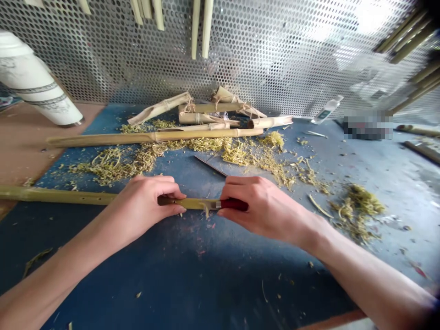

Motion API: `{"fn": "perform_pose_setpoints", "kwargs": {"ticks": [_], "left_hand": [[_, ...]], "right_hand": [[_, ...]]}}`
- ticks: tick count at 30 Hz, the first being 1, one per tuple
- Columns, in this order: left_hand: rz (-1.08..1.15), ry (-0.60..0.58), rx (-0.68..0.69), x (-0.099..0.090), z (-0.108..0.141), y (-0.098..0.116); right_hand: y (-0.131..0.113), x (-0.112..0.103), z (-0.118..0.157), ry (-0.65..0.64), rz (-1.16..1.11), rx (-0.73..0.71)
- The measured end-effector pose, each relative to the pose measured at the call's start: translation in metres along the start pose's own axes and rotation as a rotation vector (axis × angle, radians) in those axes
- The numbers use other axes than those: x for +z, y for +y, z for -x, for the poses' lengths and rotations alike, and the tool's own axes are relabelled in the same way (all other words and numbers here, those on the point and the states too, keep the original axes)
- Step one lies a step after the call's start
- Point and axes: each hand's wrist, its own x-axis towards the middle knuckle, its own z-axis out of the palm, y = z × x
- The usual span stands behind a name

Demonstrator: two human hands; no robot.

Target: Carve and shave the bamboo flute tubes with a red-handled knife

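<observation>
A long bamboo tube [74,196] with small holes lies across the blue mat, reaching from the left edge to the middle. My left hand [151,197] is wrapped round it, thumb and fingers pinching it near its right part. My right hand [250,201] grips a knife by its dark red handle [233,204]. A metal collar shows at the handle's front, against the right part of the tube. A thin curled shaving [206,208] hangs there. The blade is mostly hidden. Just behind my right hand lies a slim dark tool [210,166].
Behind my hands lie a longer bamboo piece [137,139], split bamboo sections [206,108] and heaps of shavings [240,153]. More shavings [359,208] are at right. A white patterned cup [41,87] stands back left, a small bottle [326,110] by the perforated metal panel [240,55].
</observation>
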Motion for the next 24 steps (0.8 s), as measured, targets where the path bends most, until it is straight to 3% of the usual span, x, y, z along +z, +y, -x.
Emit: {"fn": "perform_pose_setpoints", "kwargs": {"ticks": [5, 9, 16, 24], "left_hand": [[0.009, 0.021, -0.011, -0.002, 0.0, 0.003], [0.047, -0.042, -0.036, -0.007, -0.001, 0.002], [0.101, -0.047, -0.063, -0.006, 0.0, -0.005], [0.111, -0.046, 0.063, -0.004, 0.007, -0.011]], "right_hand": [[-0.002, 0.001, -0.001, -0.01, 0.014, 0.001], [-0.002, 0.0, -0.001, 0.014, -0.007, 0.025], [-0.01, 0.013, -0.007, 0.046, 0.038, -0.078], [0.022, -0.017, 0.011, 0.177, 0.053, 0.039]]}}
